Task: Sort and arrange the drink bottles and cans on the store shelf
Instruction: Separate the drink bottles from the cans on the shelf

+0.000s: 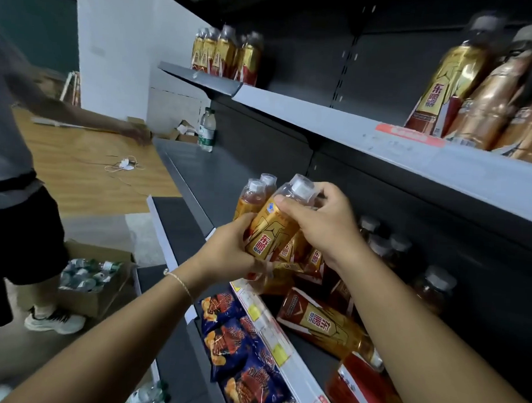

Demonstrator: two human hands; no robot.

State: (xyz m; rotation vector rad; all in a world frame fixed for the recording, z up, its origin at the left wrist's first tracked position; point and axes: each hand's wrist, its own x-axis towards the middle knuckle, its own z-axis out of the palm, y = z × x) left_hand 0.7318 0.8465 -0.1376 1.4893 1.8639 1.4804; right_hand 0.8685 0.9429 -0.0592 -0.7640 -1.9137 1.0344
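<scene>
I've got left hand (pixel 229 248) and right hand (pixel 318 222) both gripping bottle (pixel 269 229) | stand upright at shelf (pixel 285 348) front edge, label out

gold-and-red labelled bottles (pixel 271 229), white caps (pixel 302 187), blue-and-orange snack bags (pixel 237 346), dark grey shelf (pixel 473 173)

I am watching through a single wide-angle head camera that is looking forward and down, tilting leftward, sitting close to the dark grey metal store shelf (pixel 323 121) with its white price rails.
</scene>
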